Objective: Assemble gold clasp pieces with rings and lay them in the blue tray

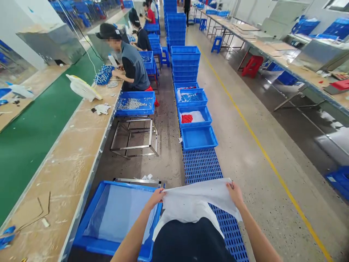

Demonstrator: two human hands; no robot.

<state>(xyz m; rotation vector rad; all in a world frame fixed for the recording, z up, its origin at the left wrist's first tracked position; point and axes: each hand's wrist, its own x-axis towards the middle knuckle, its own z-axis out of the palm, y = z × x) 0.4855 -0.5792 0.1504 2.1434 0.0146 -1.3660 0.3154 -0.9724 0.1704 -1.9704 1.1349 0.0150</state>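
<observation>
A thin white sheet [188, 203] is stretched across in front of my body, its fabric or plastic make unclear. My left hand [157, 197] pinches its left corner, close to the edge of a blue tray [91, 203]. My right hand [235, 193] grips the other upper corner, over the blue slatted floor pallet [201, 163]. Part of the sheet hangs down below my right hand. Inside the blue tray at my left lies another pale sheet [117, 211], spread flat over the bottom.
Blue crates [200, 137] line the pallet ahead, one with red pieces [187, 118]. A workbench [68, 153] runs along the left, with a white fan [83, 88] on it. A seated person [136, 67] works there, beside a metal stand [133, 147]. Another long table [272, 51] stands right.
</observation>
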